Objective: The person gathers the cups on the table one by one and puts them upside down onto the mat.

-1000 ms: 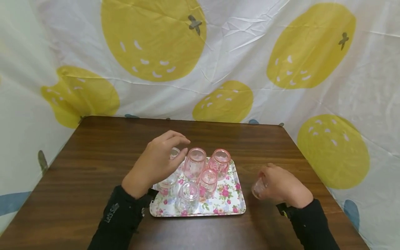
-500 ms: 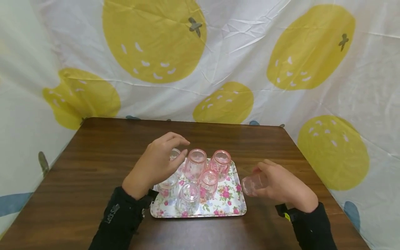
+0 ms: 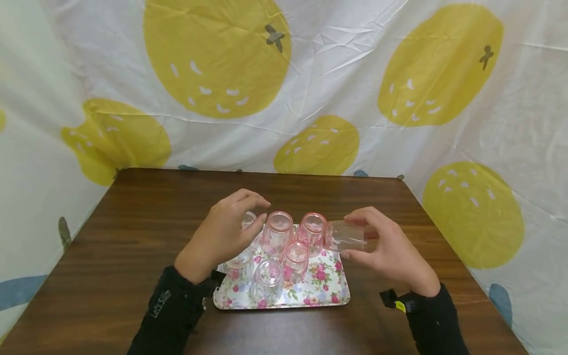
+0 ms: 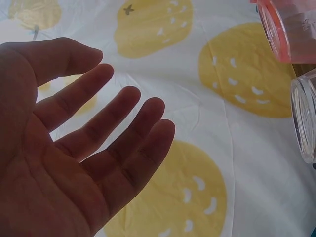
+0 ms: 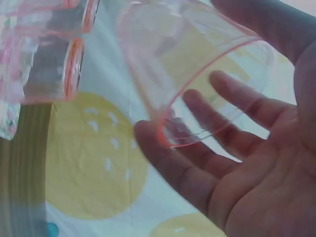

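My right hand (image 3: 392,249) holds a clear pink-tinted drinking glass (image 3: 346,236) between thumb and fingers. The glass lies sideways in the grip, its base pointing left and its rim (image 5: 165,133) towards the palm. It is over the right side of a floral tray (image 3: 328,293). On that tray stand three pink glasses, one at the back right (image 3: 312,231), and three clear glasses, one in front (image 3: 268,281), all upside down. Above the left glasses hovers my left hand (image 3: 217,234), fingers loosely bent and holding nothing; it partly hides two clear glasses.
A brown wooden table (image 3: 155,236) bears the tray near its middle. Behind and at both sides hangs a white cloth (image 3: 319,84) printed with yellow fruit.
My right hand has carried the glass from the table right of the tray up and left to the tray's right side, turning it onto its side. The left hand has barely moved.
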The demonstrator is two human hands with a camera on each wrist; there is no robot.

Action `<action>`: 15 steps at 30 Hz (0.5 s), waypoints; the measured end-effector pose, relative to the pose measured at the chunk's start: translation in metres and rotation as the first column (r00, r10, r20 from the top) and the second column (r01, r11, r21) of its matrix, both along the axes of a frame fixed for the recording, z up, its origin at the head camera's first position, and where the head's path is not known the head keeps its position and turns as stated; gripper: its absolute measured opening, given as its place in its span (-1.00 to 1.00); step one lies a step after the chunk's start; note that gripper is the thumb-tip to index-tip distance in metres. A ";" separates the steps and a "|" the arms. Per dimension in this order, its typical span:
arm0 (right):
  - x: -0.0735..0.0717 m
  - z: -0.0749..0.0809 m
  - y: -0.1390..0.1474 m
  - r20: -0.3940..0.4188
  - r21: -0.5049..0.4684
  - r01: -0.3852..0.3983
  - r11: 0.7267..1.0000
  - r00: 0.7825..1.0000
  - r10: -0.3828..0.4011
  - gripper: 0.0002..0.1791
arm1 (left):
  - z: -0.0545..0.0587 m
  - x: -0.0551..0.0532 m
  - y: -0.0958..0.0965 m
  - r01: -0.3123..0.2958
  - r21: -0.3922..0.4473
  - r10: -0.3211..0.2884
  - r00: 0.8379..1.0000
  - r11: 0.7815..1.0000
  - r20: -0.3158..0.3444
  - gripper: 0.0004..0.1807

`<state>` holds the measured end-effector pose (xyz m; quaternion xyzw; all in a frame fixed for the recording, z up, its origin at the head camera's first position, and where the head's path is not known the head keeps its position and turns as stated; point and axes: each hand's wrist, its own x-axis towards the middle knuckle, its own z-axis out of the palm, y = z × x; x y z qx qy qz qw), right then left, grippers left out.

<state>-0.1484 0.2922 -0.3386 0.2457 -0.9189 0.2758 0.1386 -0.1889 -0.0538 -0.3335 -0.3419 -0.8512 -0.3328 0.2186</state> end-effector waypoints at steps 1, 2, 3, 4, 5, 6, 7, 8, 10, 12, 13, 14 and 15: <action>-0.001 -0.001 -0.001 -0.002 -0.027 -0.004 1.000 1.000 0.004 -0.36 | 0.000 0.000 0.000 0.002 0.001 -0.002 1.000 1.000 0.000 -0.78; -0.002 -0.001 -0.002 -0.002 -0.057 -0.009 0.998 1.000 0.009 -0.36 | -0.001 0.000 0.001 0.005 0.000 -0.005 1.000 1.000 0.001 -0.78; -0.003 -0.002 -0.003 -0.002 -0.084 -0.016 0.996 1.000 0.015 -0.35 | -0.001 0.001 0.001 0.008 0.001 -0.008 1.000 1.000 0.002 -0.78; -0.004 -0.003 -0.004 0.001 -0.118 -0.028 0.993 1.000 0.028 -0.35 | -0.001 0.001 0.002 0.012 0.001 -0.012 1.000 1.000 0.002 -0.78; -0.005 -0.004 -0.005 0.005 -0.152 -0.040 0.988 0.999 0.042 -0.34 | -0.001 0.001 0.002 0.015 0.000 -0.015 1.000 1.000 0.002 -0.78; -0.006 -0.005 -0.006 0.013 -0.187 -0.053 0.981 0.998 0.057 -0.33 | -0.001 0.001 0.003 0.017 0.000 -0.017 1.000 1.000 0.004 -0.78; -0.006 -0.006 -0.007 0.018 -0.217 -0.067 0.974 0.997 0.073 -0.32 | -0.002 0.001 0.003 0.018 -0.001 -0.018 1.000 1.000 0.005 -0.78; -0.007 -0.007 -0.008 0.024 -0.246 -0.083 0.966 0.996 0.091 -0.32 | -0.002 0.002 0.004 0.018 -0.002 -0.018 1.000 1.000 0.006 -0.78; -0.008 -0.010 -0.009 0.039 -0.300 -0.111 0.947 0.991 0.128 -0.31 | -0.002 0.002 0.005 0.019 -0.001 -0.019 1.000 1.000 0.011 -0.77; -0.009 -0.011 -0.011 0.055 -0.344 -0.132 0.930 0.985 0.160 -0.31 | -0.003 0.002 0.007 0.024 0.001 -0.024 1.000 1.000 0.016 -0.74; -0.010 -0.012 -0.012 0.060 -0.360 -0.141 0.922 0.983 0.173 -0.30 | -0.003 0.002 0.008 0.030 0.003 -0.030 0.999 1.000 0.018 -0.72; -0.010 -0.013 -0.014 0.066 -0.378 -0.152 0.913 0.980 0.190 -0.30 | -0.003 0.002 0.009 0.039 0.004 -0.039 0.999 0.999 0.020 -0.70; -0.010 -0.013 -0.015 0.073 -0.396 -0.161 0.904 0.976 0.206 -0.30 | -0.004 0.002 0.011 0.050 0.005 -0.050 0.999 0.999 0.020 -0.67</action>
